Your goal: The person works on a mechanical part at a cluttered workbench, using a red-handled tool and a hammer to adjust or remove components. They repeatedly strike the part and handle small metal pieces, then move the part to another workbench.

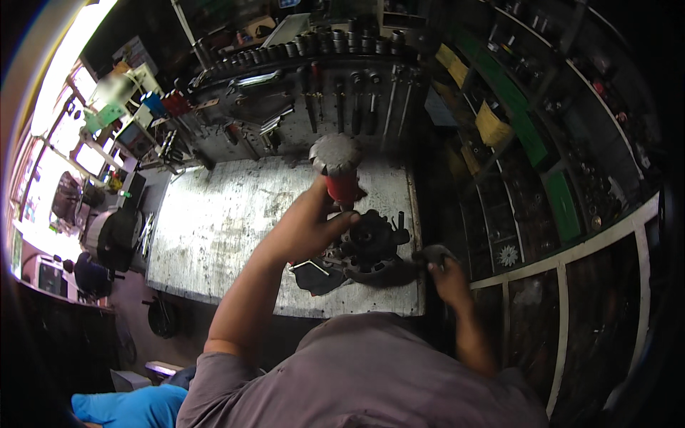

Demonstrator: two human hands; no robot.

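My left hand [314, 227] is closed round a red cylindrical thing with a wide, round grey top [335, 155], held upright above the bench. Its exact kind I cannot make out. Just below and to the right of that hand sits a dark, greasy metal machine part [371, 237] with a round hub and short posts. My right hand [449, 280], at the bench's right edge, grips a dark grey, cloth-like piece [434, 252]; its fingers are partly in shadow. A dark cloth [319, 278] with a thin metal tool on it lies left of the part.
The worn, pale workbench [221, 228] has a back panel hung with wrenches [392, 100] and a row of sockets [307, 46] on top. A vise [114, 235] stands at the left. Shelves [564, 271] line the right. A person in blue [135, 406] is at the lower left.
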